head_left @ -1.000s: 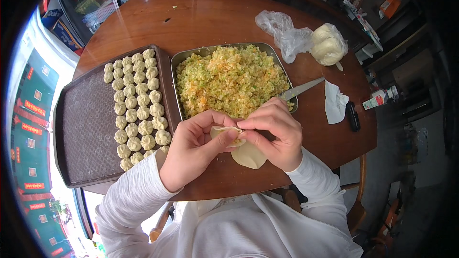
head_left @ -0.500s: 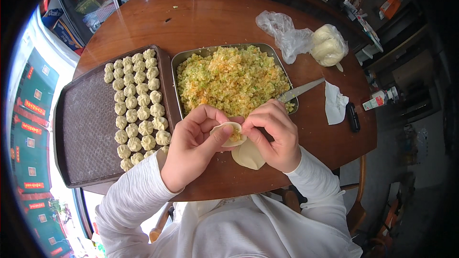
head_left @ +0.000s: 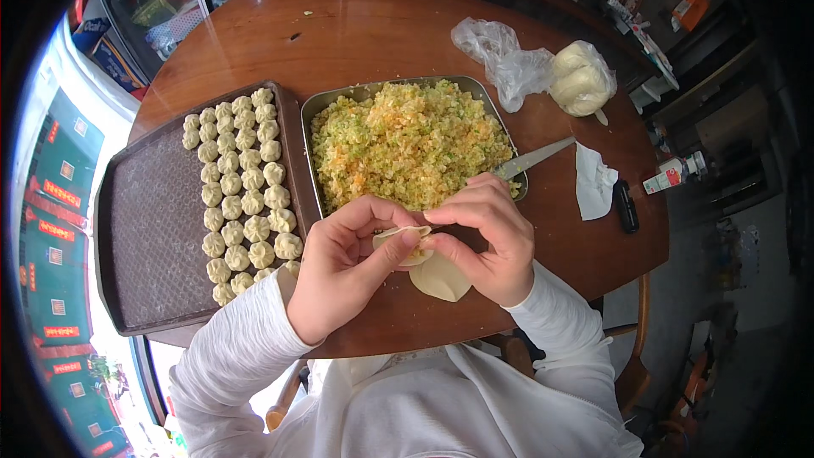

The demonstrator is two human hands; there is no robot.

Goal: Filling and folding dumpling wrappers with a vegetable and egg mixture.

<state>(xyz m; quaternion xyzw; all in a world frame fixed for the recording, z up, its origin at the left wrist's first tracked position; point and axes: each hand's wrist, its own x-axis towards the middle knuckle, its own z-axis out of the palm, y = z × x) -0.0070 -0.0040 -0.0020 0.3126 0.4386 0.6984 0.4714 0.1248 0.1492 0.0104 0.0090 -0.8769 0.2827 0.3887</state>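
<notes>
A round dough wrapper with filling, a half-formed dumpling (head_left: 388,248), is cupped in my left hand (head_left: 339,270), whose thumb presses on its filled middle. My right hand (head_left: 496,242) pinches its upper edge between thumb and forefinger, the dough gathered into folds there. Below the hands lie flat dough wrappers (head_left: 441,280) on the table; whether there is more than one I cannot tell. Just beyond my fingers, a metal pan (head_left: 309,131) holds a heap of chopped vegetable filling (head_left: 407,140), orange, green and pale. A flat metal blade (head_left: 538,158) rests over the pan's right rim.
On the left, a dark baking tray (head_left: 153,220) carries rows of pleated dumplings (head_left: 253,178) along its right side. Back right on the wooden table (head_left: 365,25) are a crumpled plastic bag (head_left: 500,55) and bagged dough (head_left: 582,80). White paper (head_left: 595,182) and a black object (head_left: 626,207) lie at right.
The wrapper's edge has been drawn up and folded over the filling, which shows less now. My right fingers have shifted slightly left along the rim; the left hand stays nearly in place.
</notes>
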